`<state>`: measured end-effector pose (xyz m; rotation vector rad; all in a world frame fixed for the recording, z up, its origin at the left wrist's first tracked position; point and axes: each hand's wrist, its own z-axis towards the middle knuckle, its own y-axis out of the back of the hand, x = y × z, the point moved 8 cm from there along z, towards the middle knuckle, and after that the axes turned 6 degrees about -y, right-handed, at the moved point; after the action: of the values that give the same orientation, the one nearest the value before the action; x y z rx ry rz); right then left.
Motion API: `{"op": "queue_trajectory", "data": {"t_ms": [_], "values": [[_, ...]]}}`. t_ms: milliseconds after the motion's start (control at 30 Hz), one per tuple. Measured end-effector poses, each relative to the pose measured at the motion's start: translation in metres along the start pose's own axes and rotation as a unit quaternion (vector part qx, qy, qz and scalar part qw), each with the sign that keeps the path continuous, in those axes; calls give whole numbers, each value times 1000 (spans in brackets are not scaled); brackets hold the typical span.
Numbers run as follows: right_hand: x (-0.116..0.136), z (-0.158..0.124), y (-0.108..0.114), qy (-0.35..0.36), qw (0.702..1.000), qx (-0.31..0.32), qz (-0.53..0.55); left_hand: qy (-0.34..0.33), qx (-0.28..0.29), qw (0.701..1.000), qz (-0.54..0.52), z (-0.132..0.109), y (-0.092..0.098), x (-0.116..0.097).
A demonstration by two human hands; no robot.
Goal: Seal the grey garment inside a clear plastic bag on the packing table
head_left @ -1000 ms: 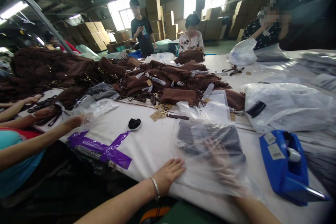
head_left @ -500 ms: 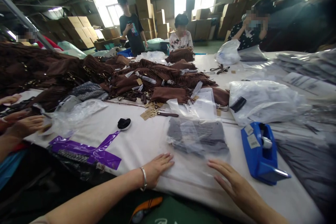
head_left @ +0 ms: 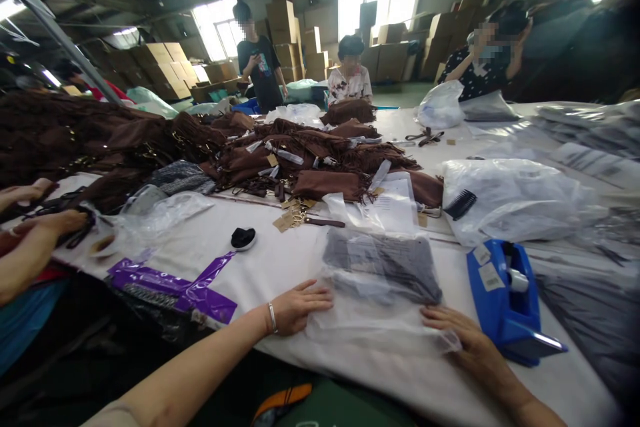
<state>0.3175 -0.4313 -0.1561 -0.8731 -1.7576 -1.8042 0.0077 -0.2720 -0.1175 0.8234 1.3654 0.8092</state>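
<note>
A clear plastic bag (head_left: 380, 307) with a dark grey folded item (head_left: 383, 263) inside lies flat on the white table (head_left: 280, 260) in front of me. My left hand (head_left: 295, 307), a bracelet on its wrist, rests flat on the bag's near left corner, fingers spread. At the bag's near right corner my right hand (head_left: 463, 340) presses down, fingers apart. Neither hand grips anything.
A blue tape dispenser (head_left: 505, 297) stands just right of my right hand. Brown fringed bags (head_left: 310, 153) pile across the middle and left. A co-worker's hands (head_left: 35, 220) work at the far left by purple tape (head_left: 175, 283). Bagged goods (head_left: 515, 197), a black comb (head_left: 461, 203) and three people lie beyond.
My right hand came out from under the bag's film and slid to its near right corner. The left hand stayed on the near left corner. The view shifted slightly.
</note>
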Motion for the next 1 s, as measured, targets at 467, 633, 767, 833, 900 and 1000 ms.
{"op": "queue_trajectory", "data": {"t_ms": [467,633,767,833,900,1000], "values": [[-56,-34,-5,-225,956,-145,124,183,-271,931,-160,-13,9,28],[-40,-35,-7,-240,949,-204,-1,330,-396,838,-178,-42,13,42],[-28,-35,-14,-276,941,-184,-68,264,-380,828,-317,-48,13,25],[-28,-35,-14,-301,934,-176,-81,209,-332,861,-324,-46,11,9],[-29,-37,-14,-321,926,-178,-86,232,-310,892,-232,-48,7,3],[-32,-41,-15,-333,921,-188,-77,331,-350,870,-102,-53,0,9]]}}
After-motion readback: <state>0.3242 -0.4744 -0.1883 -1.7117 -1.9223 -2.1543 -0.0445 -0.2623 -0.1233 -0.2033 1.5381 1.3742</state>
